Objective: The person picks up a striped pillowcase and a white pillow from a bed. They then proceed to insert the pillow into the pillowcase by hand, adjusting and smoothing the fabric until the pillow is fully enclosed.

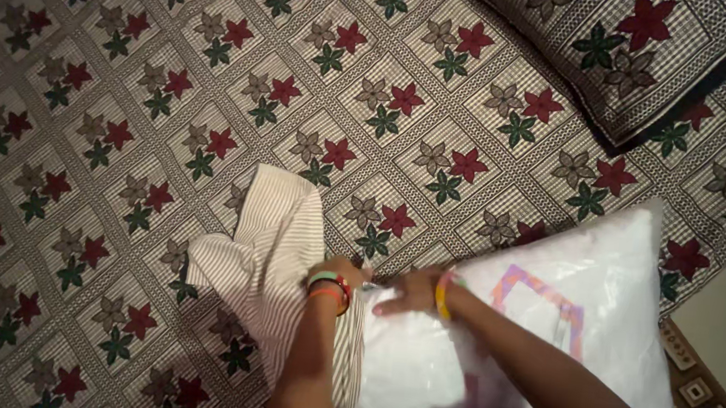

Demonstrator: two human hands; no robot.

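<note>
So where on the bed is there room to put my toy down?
The widest bare patch of bedspread is up left, above the striped cloth. Another runs between that cloth and the patterned pillow at top right. It is crowded low in the middle, where the left hand and right hand meet at the white pillow.

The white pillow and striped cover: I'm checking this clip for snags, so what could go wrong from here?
1. Both hands, left hand and right hand, work at one corner of the white pillow, so the striped cover might bunch or go on crooked.
2. The cover lies crumpled on the patterned bedspread; its opening may be hard to find.
3. The pillow sits near the bed edge and could slide off.
</note>
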